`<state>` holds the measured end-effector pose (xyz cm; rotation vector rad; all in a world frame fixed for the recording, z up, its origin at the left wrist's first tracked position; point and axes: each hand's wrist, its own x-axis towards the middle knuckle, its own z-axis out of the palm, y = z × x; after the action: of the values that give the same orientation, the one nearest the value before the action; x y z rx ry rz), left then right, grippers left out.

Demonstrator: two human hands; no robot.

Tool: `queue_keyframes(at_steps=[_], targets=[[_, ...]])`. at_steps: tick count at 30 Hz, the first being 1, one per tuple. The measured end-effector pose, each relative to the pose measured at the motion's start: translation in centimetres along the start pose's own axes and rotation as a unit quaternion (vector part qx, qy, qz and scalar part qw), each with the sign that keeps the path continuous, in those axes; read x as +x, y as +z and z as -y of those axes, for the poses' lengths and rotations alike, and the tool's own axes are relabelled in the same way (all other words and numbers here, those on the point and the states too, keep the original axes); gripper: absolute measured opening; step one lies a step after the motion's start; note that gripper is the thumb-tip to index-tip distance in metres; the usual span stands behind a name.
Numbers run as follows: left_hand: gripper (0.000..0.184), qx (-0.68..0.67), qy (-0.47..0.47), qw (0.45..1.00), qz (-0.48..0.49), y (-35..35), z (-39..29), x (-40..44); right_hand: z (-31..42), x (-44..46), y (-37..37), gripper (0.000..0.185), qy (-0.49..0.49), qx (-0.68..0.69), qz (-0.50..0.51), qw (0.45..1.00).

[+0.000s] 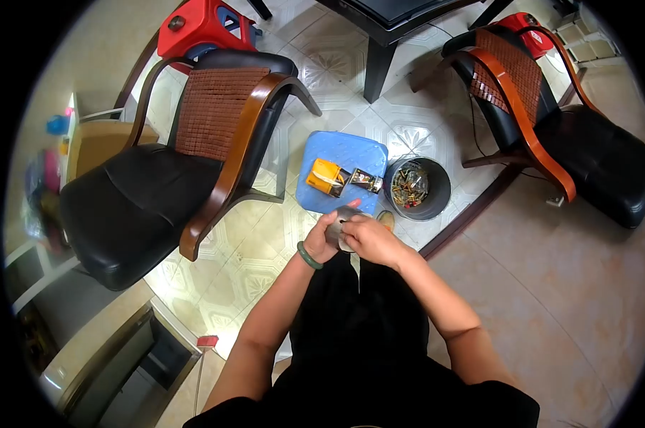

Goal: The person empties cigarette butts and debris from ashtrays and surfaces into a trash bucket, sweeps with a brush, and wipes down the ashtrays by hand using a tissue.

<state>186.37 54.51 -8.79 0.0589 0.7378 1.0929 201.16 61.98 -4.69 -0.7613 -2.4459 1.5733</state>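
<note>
In front of my lap, my left hand [321, 239] is wrapped round a grey, roundish object [334, 232] with a dull metallic look; its kind is hard to make out. My right hand [371, 239] is closed, its fingers pinched together against the top of that object near a small dark spot. Whatever sits between those fingertips is hidden. A pale, pointed strip [356, 267] hangs below my hands over the dark clothing. Just beyond them is a blue stool [344, 146], bearing a yellow and black box [326, 176] and a smaller dark packet [366, 180].
A dark bucket [442, 187] right of the stool contains many small, battery-like pieces [410, 187]. Armchairs stand at left [158, 175] and right [586, 153]. A black table [381, 68] and a red plastic stool [201, 28] are farther back.
</note>
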Motion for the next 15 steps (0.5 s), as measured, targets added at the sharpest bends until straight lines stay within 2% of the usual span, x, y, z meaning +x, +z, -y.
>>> queue_keyframes(at_steps=[1,4,5,7,8,11,13,15], targets=[[0.056,-0.034,0.012,0.999,0.024,-0.1,0.6,0.0,-0.2,-0.5,-0.2,0.014,-0.027,0.065,-0.013,0.997],[0.056,-0.130,-0.038,0.991,-0.017,0.9,2.0,0.1,-0.4,-1.7,-0.7,0.020,-0.084,0.038,-0.034,0.995],[0.056,-0.136,-0.032,0.989,-0.047,1.6,2.6,0.0,-0.4,-2.1,-0.8,0.021,-0.087,0.005,-0.046,0.995],[0.054,-0.117,-0.013,0.992,-0.044,1.8,3.3,-0.1,-0.6,-2.6,-1.3,0.024,-0.095,-0.063,-0.068,0.991],[0.054,-0.107,-0.005,0.993,-0.044,2.0,3.5,-0.2,-0.7,-2.8,-1.3,0.025,-0.047,-0.088,-0.046,0.994],[0.053,0.064,0.080,0.982,-0.160,3.3,4.0,0.3,-0.9,-3.3,-1.0,0.024,0.068,-0.129,0.006,0.989],[0.054,0.181,0.109,0.963,-0.167,3.9,3.8,0.4,-1.4,-3.8,-0.9,0.019,0.109,-0.117,0.023,0.987],[0.058,0.248,0.129,0.947,-0.156,4.8,3.0,0.3,-1.9,-3.5,-1.9,0.016,0.085,-0.019,0.095,0.992]])
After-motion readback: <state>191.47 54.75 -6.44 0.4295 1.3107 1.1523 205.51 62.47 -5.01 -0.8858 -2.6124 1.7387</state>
